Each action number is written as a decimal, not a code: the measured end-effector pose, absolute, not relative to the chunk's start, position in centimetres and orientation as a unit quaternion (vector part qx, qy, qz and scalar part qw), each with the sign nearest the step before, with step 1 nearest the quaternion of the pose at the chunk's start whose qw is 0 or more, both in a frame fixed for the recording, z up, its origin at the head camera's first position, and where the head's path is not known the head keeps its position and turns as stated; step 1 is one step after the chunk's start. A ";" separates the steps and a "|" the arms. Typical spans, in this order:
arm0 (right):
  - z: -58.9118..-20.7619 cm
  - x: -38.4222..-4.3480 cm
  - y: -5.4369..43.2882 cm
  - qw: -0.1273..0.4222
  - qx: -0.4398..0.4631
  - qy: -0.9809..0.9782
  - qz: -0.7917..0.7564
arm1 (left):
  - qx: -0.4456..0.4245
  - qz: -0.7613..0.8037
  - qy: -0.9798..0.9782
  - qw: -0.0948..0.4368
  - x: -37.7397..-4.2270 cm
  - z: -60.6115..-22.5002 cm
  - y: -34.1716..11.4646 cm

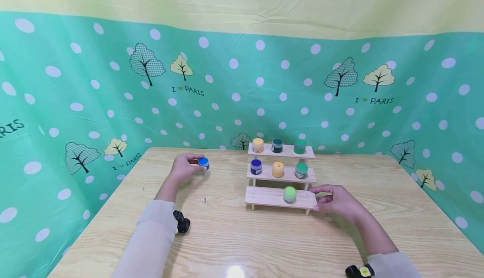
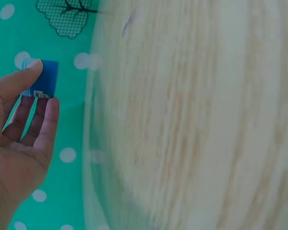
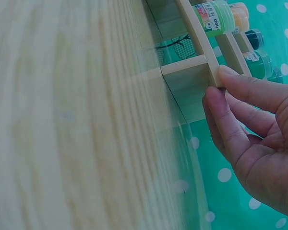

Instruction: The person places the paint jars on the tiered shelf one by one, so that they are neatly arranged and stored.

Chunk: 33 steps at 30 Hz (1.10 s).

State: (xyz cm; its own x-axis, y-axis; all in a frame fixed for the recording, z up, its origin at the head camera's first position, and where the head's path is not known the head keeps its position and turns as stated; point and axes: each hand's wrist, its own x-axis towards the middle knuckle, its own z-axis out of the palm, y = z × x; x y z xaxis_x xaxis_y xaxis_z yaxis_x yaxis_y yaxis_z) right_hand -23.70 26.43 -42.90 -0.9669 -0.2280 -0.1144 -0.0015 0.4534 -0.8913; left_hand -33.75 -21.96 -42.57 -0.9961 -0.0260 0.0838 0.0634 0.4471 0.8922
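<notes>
My left hand (image 1: 185,168) pinches a small blue paint jar (image 1: 204,163) between thumb and fingers, left of the rack; in the left wrist view the jar (image 2: 44,78) shows its blue side and part of a label. At the right end of a three-step wooden rack (image 1: 261,195), my right hand (image 1: 339,202) grips the edge of the lowest shelf. The right wrist view shows thumb and fingertips pinching that shelf's corner (image 3: 214,72). On the lowest shelf stands a light green jar (image 1: 290,194).
The middle shelf bears a dark blue jar (image 1: 256,166), an orange jar (image 1: 277,169) and a green jar (image 1: 301,170). On the top stand another orange jar (image 1: 258,145), a dark green jar (image 1: 277,145) and a green one (image 1: 300,146). A polka-dot cloth (image 1: 211,114) hangs behind the wooden table (image 1: 211,244).
</notes>
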 end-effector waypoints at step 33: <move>-42.9 -23.7 26.6 0.114 -0.083 0.842 -0.520 | -0.149 -0.527 -0.836 0.032 -30.0 -40.0 -19.9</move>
